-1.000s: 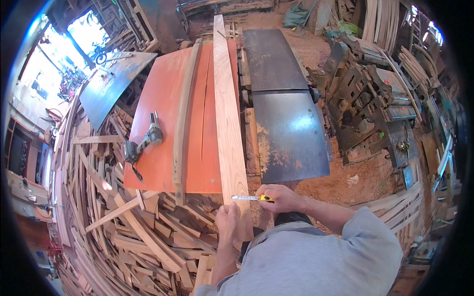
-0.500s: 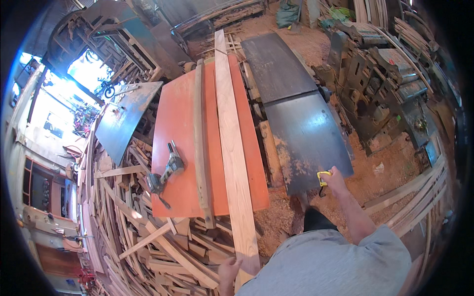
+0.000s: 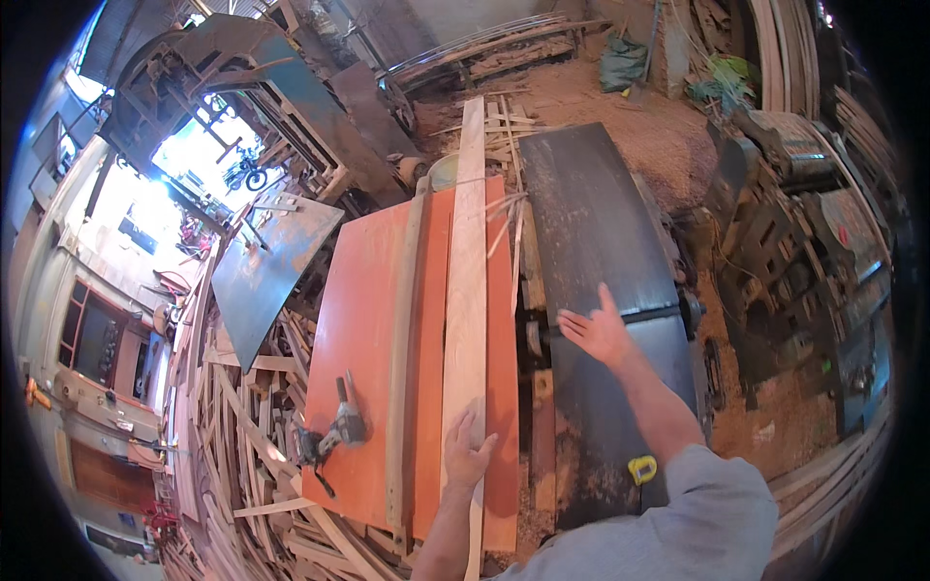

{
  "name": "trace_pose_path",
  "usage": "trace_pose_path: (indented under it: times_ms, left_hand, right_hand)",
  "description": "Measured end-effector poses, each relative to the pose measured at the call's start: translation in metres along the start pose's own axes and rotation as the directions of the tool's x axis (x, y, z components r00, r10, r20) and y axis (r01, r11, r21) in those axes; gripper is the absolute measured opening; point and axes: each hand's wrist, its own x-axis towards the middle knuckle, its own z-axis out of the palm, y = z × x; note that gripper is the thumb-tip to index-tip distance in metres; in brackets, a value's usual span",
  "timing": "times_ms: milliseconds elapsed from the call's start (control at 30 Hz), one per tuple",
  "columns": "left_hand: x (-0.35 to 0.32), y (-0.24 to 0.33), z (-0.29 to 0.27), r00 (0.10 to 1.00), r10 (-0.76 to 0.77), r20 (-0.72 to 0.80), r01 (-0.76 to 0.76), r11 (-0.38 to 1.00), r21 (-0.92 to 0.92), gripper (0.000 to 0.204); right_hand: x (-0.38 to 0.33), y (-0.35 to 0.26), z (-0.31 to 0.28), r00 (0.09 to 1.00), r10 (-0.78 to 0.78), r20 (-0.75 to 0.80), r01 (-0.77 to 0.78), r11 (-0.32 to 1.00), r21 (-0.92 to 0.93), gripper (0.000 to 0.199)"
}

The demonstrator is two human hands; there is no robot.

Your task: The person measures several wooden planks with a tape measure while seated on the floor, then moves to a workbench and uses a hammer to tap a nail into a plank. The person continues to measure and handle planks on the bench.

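Observation:
A long pale wooden plank (image 3: 468,290) lies lengthwise over the orange board (image 3: 363,320). My left hand (image 3: 468,455) rests on the plank's near part with its fingers spread, gripping nothing. Out over the dark metal table (image 3: 620,387), my right hand (image 3: 599,334) is stretched forward, fingers apart and holding nothing. The yellow tape measure (image 3: 642,471) lies on that table's near part, close to my right upper arm. Left of the plank, a narrow wooden strip (image 3: 402,358) runs along the orange board, and a cordless power tool (image 3: 334,431) lies at the board's left edge.
Piled offcuts (image 3: 262,426) crowd the floor at left, beside a tilted metal sheet (image 3: 276,271). Heavy machinery (image 3: 785,261) stands at right over sawdust. Thin wood strips (image 3: 504,218) lie near the plank's far end. Long boards (image 3: 823,474) are stacked at lower right.
My right hand has let go of the tape measure, now on the metal table, and reached forward, open. My left hand has moved from the plank's near end farther up it. The view has shifted.

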Motion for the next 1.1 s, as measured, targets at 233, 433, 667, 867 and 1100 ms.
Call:
trace_pose_path:
  times_ms: [233, 433, 667, 867, 1100]
  left_hand:
    - [0.034, -0.021, 0.025, 0.995, 0.066, 0.068, -0.081, 0.966, 0.247, 0.068]
    - [0.045, -0.028, 0.025, 0.995, 0.064, 0.076, -0.078, 0.975, 0.208, 0.063]
    - [0.045, -0.020, 0.018, 0.999, -0.001, 0.051, -0.010, 0.975, 0.220, 0.060]
    - [0.031, -0.041, 0.018, 0.998, 0.030, 0.049, -0.032, 0.998, 0.051, 0.045]
    - [0.042, -0.060, -0.118, 0.656, -0.530, 0.538, 0.723, 0.238, -0.648, 0.066]
  right_hand:
    - [0.274, -0.023, 0.183, 0.977, -0.147, 0.156, 0.120, 0.978, 0.169, 0.104]
    - [0.438, -0.042, 0.274, 0.958, -0.189, 0.216, 0.131, 0.958, 0.256, 0.066]
    - [0.394, -0.116, 0.361, 0.830, 0.020, 0.557, -0.244, 0.911, 0.331, 0.008]
    - [0.194, 0.063, 0.336, 0.702, -0.147, 0.697, 0.320, 0.939, -0.125, 0.028]
    - [-0.073, 0.269, 0.090, 0.840, 0.435, 0.326, -0.226, 0.825, -0.518, 0.045]
